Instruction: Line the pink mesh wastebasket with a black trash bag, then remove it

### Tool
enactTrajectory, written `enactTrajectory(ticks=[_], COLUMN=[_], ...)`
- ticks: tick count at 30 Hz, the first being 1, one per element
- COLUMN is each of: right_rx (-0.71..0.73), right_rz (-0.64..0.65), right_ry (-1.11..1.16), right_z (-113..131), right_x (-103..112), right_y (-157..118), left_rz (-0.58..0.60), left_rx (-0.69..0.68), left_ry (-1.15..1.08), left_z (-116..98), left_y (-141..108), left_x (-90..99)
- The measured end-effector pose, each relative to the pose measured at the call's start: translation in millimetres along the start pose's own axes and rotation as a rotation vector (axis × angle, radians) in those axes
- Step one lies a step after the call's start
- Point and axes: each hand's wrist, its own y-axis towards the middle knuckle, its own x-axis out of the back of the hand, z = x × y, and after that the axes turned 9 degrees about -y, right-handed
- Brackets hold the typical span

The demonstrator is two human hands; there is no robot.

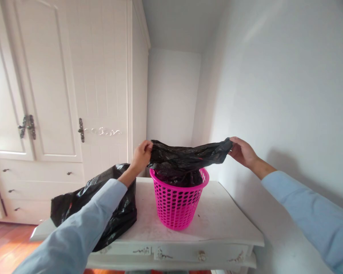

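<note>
A black plastic garbage bag (185,154) is stretched sideways between my two hands, above a pink perforated wastebasket (177,205). Its lower part hangs down inside the basket's rim. My left hand (143,154) pinches the bag's left edge, and the fingers of my right hand (242,152) are closed on its right corner. The basket stands upright on a white table (217,220). Another black plastic bag (121,211) lies on the table's left side, partly hidden behind my left forearm; whether anything is inside it I cannot tell.
A cream wardrobe (103,83) with dark metal handles stands behind and to the left. The pale wall (288,95) runs close along the table's right side. Drawers with a round knob (201,255) line the table's front, above a reddish wooden floor (10,247).
</note>
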Motion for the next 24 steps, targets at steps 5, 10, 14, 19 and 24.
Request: enactTrajectory(ticks=[5, 10, 14, 19, 24], right_rx=[-0.019, 0.027, 0.013, -0.042, 0.065], right_rz=[-0.057, -0.049, -0.032, 0.176, 0.138], right_ry=[0.069, 0.177, 0.211, 0.078, 0.111], right_z=[-14.0, -33.7, -52.3, -69.9, -73.8], right_x=[8.1, 12.9, 19.1, 6.7, -19.6], right_y=[-3.4, -21.6, -34.8, -41.3, -27.7], left_rz=[-0.452, -0.679, -0.356, -0.042, -0.074], left_rx=[0.181, 0.285, 0.354, 0.347, 0.369], left_ry=[-0.318, -0.734, -0.675, -0.611, -0.570], left_z=[-0.1, 4.6, 18.9, 14.5, -2.9], left_y=[-28.1, -60.3, -62.4, -39.9, -28.6], left_x=[20.6, 17.6, 7.6, -2.8, -11.8])
